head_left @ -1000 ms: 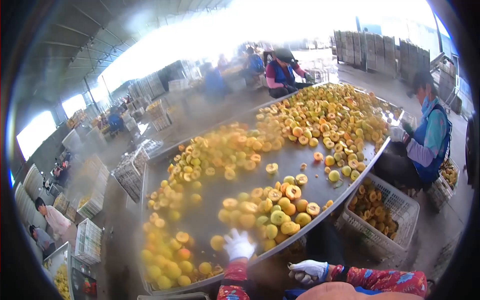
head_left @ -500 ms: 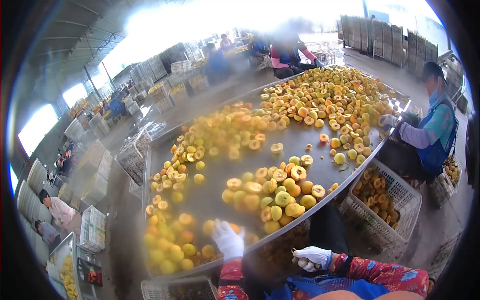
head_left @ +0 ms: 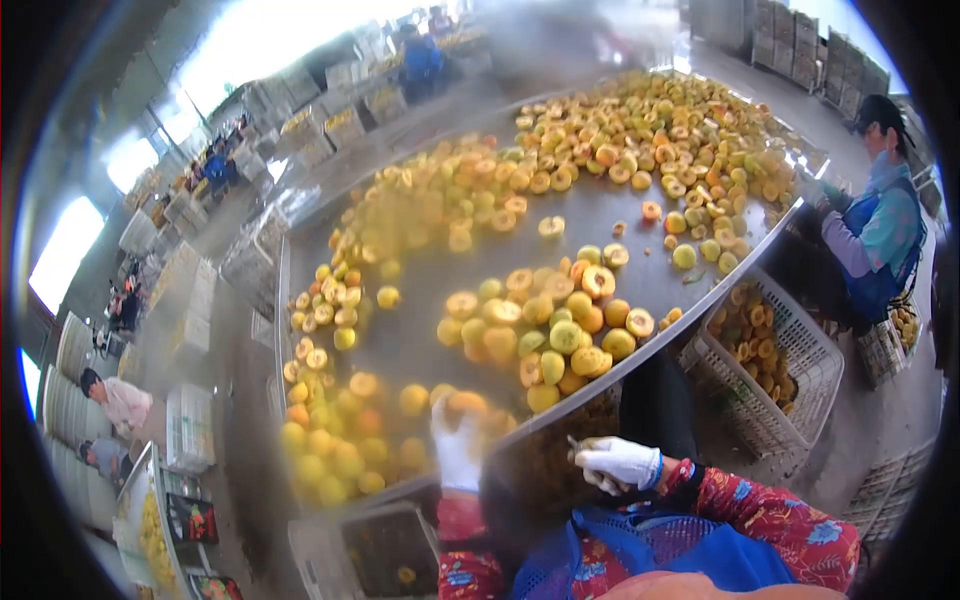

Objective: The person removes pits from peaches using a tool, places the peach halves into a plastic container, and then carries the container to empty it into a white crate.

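My left hand (head_left: 458, 452), in a white glove, reaches over the near edge of the metal table (head_left: 395, 345). Its fingers curl round the side of a yellow-orange peach (head_left: 467, 402); a smear on the lens blurs them. To its left lies a blurred heap of peaches (head_left: 350, 440). On its right is a pile of whole and halved peaches (head_left: 565, 335), some halves showing the pit. My right hand (head_left: 618, 465), also gloved, is closed in front of my body, off the table. A small tool with a dark metal tip (head_left: 573, 443) sticks out from its fingers; the rest is hidden.
A white plastic crate (head_left: 822, 375) of peach pieces stands right of my knee. Another crate (head_left: 370, 545) sits below the table at left. A co-worker (head_left: 880, 215) in a blue apron sits at the right side. Many more halves (head_left: 650, 130) cover the far end.
The view has tilted down and shifted slightly. My left hand's fingers now curl at the peach. My right hand has turned, its tool tip pointing left, and sits higher in view.
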`<state>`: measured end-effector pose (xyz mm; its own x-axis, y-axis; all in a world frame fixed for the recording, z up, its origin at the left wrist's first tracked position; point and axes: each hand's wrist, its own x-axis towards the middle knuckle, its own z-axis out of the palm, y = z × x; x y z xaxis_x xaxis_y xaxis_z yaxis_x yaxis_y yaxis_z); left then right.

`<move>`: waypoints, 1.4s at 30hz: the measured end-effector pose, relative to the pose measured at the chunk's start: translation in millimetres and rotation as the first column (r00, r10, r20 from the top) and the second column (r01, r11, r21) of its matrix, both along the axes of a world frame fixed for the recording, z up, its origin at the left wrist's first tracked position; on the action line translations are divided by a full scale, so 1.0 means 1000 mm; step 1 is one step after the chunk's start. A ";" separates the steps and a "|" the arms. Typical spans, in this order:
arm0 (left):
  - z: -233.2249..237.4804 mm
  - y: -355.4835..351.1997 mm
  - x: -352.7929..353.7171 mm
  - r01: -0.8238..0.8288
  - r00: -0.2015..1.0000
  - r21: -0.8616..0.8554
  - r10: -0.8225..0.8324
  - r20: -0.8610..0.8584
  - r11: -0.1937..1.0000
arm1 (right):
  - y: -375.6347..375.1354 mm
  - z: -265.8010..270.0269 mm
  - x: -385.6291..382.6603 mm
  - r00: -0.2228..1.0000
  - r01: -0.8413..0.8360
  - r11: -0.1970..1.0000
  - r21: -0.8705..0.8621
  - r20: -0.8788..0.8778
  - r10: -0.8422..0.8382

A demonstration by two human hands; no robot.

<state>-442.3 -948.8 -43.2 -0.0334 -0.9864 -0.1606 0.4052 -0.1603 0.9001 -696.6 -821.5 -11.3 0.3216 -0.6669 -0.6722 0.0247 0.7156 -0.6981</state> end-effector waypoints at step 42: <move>0.030 0.102 -0.074 0.012 0.783 -0.139 0.077 0.617 0.990 | -0.013 0.045 0.033 0.978 -0.093 0.988 0.126 0.196 0.067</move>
